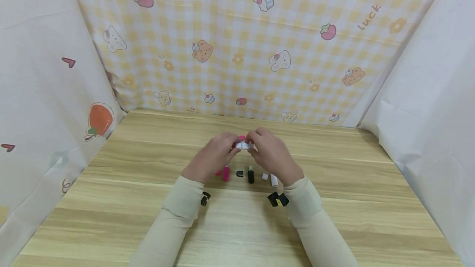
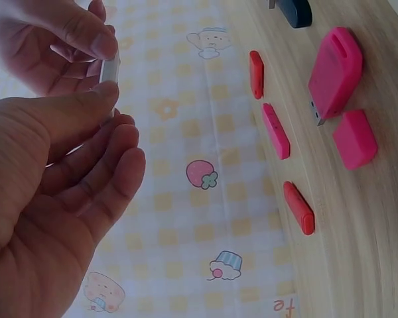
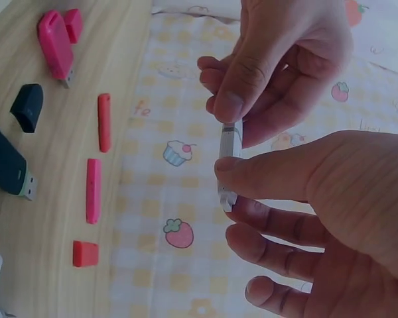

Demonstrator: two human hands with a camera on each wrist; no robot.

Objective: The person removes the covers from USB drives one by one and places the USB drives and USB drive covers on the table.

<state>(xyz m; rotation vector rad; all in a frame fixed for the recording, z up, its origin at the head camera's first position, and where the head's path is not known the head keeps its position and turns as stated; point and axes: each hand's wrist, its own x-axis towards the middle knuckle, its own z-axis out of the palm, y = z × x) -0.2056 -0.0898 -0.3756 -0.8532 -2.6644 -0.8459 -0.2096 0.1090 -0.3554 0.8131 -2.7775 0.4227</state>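
Note:
A small white USB stick [image 1: 245,146] is held level between both hands, above the table. The left hand [image 1: 217,151] pinches its left end between thumb and fingers. At its other end, the right hand [image 1: 272,151] pinches with thumb and forefinger; the remaining fingers spread loosely in the right wrist view. A thin dark seam crosses the white stick [image 3: 230,142] close to the left thumb. Fingers hide part of both ends. Nearer the body lie a pink USB stick [image 1: 226,173], a black one [image 1: 250,175] and another white one [image 1: 274,180], partly covered by the right wrist.
Beside those sticks lie a pink cap [image 1: 217,172], a black cap [image 1: 239,173] and a white cap [image 1: 264,176]. Farther back are a long red piece [image 3: 104,122], a pink piece [image 3: 93,191] and a short red piece [image 3: 85,254]. A checked cloth [image 1: 237,44] hangs behind the table.

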